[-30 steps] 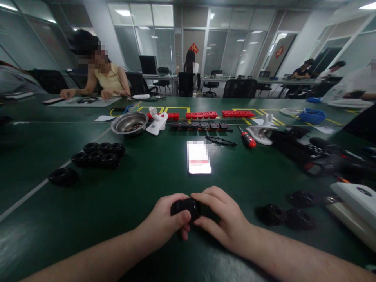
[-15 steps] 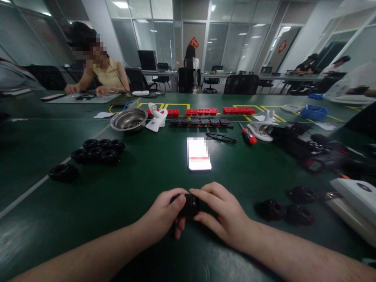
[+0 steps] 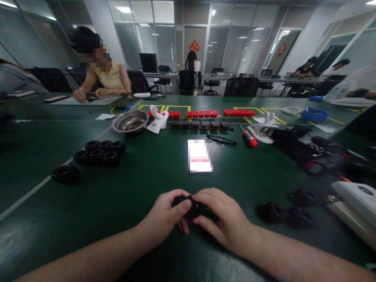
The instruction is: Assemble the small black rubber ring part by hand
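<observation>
Low over the near middle of the green table, a glossy black rounded part (image 3: 194,209) is held between both hands. My left hand (image 3: 167,213) wraps it from the left, thumb across its top. From the other side, the fingers and thumb of my right hand (image 3: 225,217) close on its right end. Much of the part is covered by fingers, so its full shape is hidden. Several black ring-shaped parts (image 3: 96,154) stand grouped at the left, with a separate black ring (image 3: 65,174) nearer. Three similar black parts (image 3: 275,212) lie to the right.
Beyond my hands lies a lit phone (image 3: 199,156), with glasses (image 3: 221,140) and a red-handled screwdriver (image 3: 249,138) behind. Farther back are a metal bowl (image 3: 131,122), red trays (image 3: 202,113), and a blue basket (image 3: 315,114). A co-worker (image 3: 107,74) sits across the table.
My right hand has moved left, its fingers now farther over the black part. My left thumb has shifted slightly right across it. The view has tilted up a little.
</observation>
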`<state>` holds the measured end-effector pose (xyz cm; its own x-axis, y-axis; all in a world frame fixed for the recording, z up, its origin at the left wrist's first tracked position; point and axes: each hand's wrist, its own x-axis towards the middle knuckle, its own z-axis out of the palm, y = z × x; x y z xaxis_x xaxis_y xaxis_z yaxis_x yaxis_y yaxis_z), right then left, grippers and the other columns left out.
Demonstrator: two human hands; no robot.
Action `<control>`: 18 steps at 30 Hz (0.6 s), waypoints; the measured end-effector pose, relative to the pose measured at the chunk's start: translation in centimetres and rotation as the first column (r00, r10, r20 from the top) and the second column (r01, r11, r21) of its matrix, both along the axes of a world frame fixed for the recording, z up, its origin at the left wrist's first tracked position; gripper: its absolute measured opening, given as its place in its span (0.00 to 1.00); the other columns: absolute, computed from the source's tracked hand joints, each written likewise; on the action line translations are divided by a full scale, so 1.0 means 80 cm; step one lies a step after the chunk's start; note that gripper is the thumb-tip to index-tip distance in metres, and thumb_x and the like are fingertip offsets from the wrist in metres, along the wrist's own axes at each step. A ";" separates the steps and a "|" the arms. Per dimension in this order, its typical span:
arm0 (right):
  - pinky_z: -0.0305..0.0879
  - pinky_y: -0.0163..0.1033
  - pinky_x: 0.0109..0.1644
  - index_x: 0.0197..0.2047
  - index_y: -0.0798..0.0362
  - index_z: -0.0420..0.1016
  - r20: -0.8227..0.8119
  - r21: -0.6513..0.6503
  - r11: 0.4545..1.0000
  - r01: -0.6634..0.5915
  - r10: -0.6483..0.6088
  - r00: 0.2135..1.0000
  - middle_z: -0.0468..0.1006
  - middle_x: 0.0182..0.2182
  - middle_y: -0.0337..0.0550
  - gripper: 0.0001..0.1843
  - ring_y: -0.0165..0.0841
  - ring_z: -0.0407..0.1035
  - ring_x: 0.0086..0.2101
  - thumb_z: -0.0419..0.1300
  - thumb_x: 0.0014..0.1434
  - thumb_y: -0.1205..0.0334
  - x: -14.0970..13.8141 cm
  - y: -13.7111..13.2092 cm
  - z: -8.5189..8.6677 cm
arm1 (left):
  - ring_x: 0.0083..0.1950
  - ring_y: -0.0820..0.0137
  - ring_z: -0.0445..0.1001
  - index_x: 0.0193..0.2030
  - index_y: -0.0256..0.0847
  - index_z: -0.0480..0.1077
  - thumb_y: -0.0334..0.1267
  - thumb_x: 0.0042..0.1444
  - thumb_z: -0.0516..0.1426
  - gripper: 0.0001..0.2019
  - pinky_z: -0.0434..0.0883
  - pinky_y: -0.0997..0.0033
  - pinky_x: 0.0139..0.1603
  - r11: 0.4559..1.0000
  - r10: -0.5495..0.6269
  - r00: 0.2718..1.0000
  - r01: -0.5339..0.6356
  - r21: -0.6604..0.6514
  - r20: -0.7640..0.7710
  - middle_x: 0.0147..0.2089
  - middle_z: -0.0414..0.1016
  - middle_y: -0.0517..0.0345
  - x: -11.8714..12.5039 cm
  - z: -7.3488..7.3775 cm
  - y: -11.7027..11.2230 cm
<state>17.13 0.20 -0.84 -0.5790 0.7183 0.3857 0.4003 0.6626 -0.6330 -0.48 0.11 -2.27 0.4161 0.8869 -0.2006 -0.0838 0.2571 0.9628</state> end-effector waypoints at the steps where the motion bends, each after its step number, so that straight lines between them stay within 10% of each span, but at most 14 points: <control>1: 0.62 0.38 0.40 0.47 0.51 0.62 0.021 0.059 0.998 -0.005 0.004 1.000 0.69 0.38 0.44 0.15 0.33 0.64 0.38 0.54 0.55 0.62 0.001 0.000 0.001 | 0.17 0.76 0.67 0.33 0.35 0.62 0.52 0.44 0.55 0.20 0.62 0.79 0.17 1.000 0.009 1.000 -0.010 -0.009 -0.014 0.19 0.67 0.62 0.000 0.000 0.001; 9: 0.60 0.33 0.26 0.40 0.53 0.62 -0.057 -0.293 0.950 0.113 -0.136 0.989 0.68 0.26 0.39 0.13 0.28 0.62 0.25 0.49 0.56 0.54 -0.001 0.005 -0.003 | 0.21 0.78 0.66 0.38 0.36 0.63 0.40 0.42 0.60 0.17 0.64 0.77 0.23 0.993 0.117 0.990 -0.115 0.038 -0.073 0.26 0.67 0.63 0.002 0.012 -0.001; 15: 0.62 0.37 0.35 0.50 0.52 0.59 0.022 -0.062 0.997 0.041 -0.040 0.999 0.69 0.36 0.45 0.18 0.31 0.64 0.32 0.51 0.55 0.62 0.001 0.001 0.003 | 0.23 0.74 0.69 0.36 0.34 0.64 0.43 0.42 0.60 0.17 0.65 0.75 0.25 0.997 0.062 0.996 -0.060 0.042 -0.061 0.23 0.69 0.61 -0.001 0.006 -0.001; 18: 0.62 0.35 0.30 0.51 0.53 0.56 -0.047 -0.154 0.985 0.077 -0.086 0.995 0.69 0.36 0.44 0.21 0.30 0.64 0.29 0.52 0.54 0.58 0.001 0.003 0.002 | 0.27 0.72 0.69 0.37 0.36 0.65 0.42 0.41 0.61 0.17 0.66 0.73 0.28 0.990 0.111 0.990 -0.103 0.098 -0.091 0.28 0.70 0.59 -0.001 0.010 -0.003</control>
